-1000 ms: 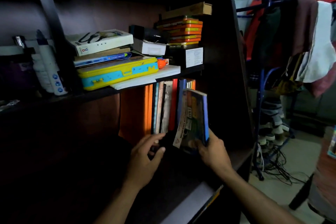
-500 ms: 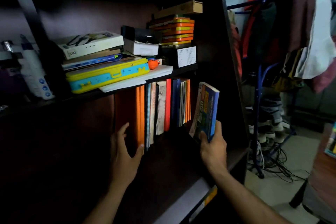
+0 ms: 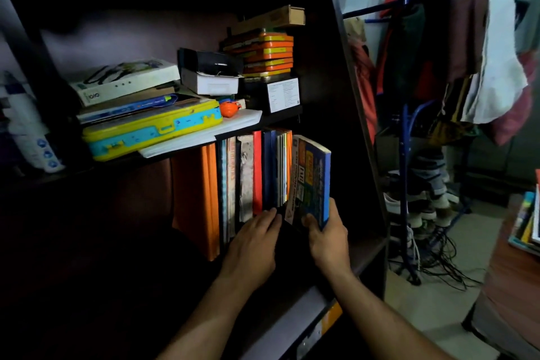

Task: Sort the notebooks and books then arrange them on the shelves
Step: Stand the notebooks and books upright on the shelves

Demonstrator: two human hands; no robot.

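A blue-spined book (image 3: 311, 181) with a yellow and blue cover stands upright at the right end of a row of books (image 3: 254, 175) on the lower shelf (image 3: 362, 257). My right hand (image 3: 328, 238) grips its bottom edge, thumb on the spine side. My left hand (image 3: 252, 245) lies with straight fingers against the bottoms of the red and dark blue books just left of it. The row runs from orange folders (image 3: 201, 202) on the left to thin orange-edged notebooks beside the held book.
The upper shelf (image 3: 280, 115) carries a yellow and blue case (image 3: 152, 131), stacked books, a white box (image 3: 125, 82), orange tins (image 3: 268, 52) and a black box. A clothes rack (image 3: 409, 126) with hanging garments and cables stands right. More books (image 3: 526, 225) lie far right.
My right hand has brought the blue-spined book left, up against the row. My left hand moved right from the orange folders to the books beside it.
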